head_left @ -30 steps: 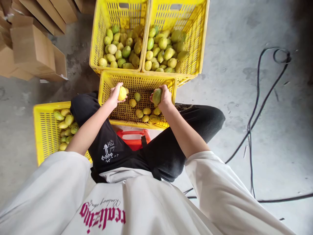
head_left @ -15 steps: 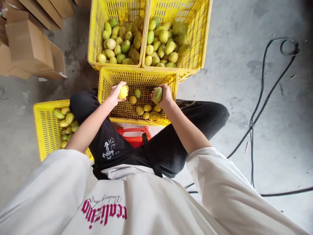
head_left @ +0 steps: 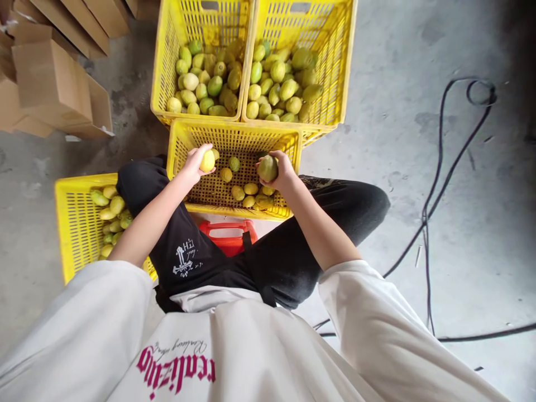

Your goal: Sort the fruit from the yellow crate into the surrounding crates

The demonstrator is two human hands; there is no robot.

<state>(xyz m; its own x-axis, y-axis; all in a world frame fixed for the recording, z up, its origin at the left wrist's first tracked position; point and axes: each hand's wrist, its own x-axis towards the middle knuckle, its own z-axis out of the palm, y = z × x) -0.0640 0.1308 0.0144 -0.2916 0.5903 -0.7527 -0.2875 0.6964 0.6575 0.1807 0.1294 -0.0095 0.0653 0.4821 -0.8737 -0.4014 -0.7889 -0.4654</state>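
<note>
My left hand [head_left: 195, 163] is closed around a yellow lemon [head_left: 207, 161], over the left part of a shallow yellow crate [head_left: 234, 210] between my legs. Another yellow fruit [head_left: 216, 153] shows just behind that lemon; whether it is held too, I cannot tell. On the crate's right side, my right hand [head_left: 285, 172] grips a large green lemon [head_left: 268, 168]. A darker fruit partly shows behind it. Several smaller yellow lemons [head_left: 250, 189] lie on the crate floor below and between my hands, along with a greenish one [head_left: 234, 163].
Two deeper yellow crates, a left one [head_left: 157, 84] and a right one [head_left: 345, 72], stand beyond, each holding many lemons. Another lemon crate [head_left: 69, 229] sits by my left knee. Cardboard boxes [head_left: 54, 78] are at upper left, a red plastic stool [head_left: 228, 242] beneath me, black cable [head_left: 439, 151] at right.
The green lemon in my right hand has turned, showing a rounder end. My left hand keeps hold of the yellow lemon. The whole view has shifted slightly.
</note>
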